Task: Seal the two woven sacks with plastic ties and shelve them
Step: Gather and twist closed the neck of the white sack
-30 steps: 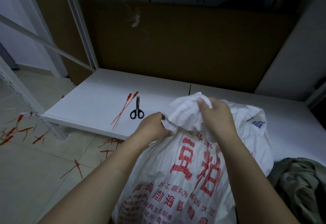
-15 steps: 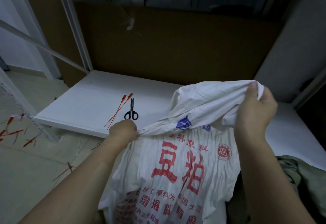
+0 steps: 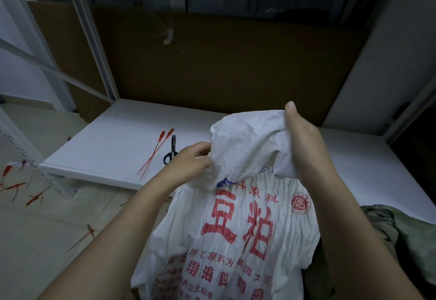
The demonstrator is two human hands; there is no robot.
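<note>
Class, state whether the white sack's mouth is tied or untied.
Untied: left hand and right hand grip the sack's bunched top; red ties lie unused on the shelf.

Red print on woven sack (image 3: 188, 219): large 豆粕; 原料 above; round seal 品.

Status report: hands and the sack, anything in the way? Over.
Left hand and right hand both grip the sack at its mouth. Not yet tied. Red ties, scissors on the shelf, unobstructed.
</note>
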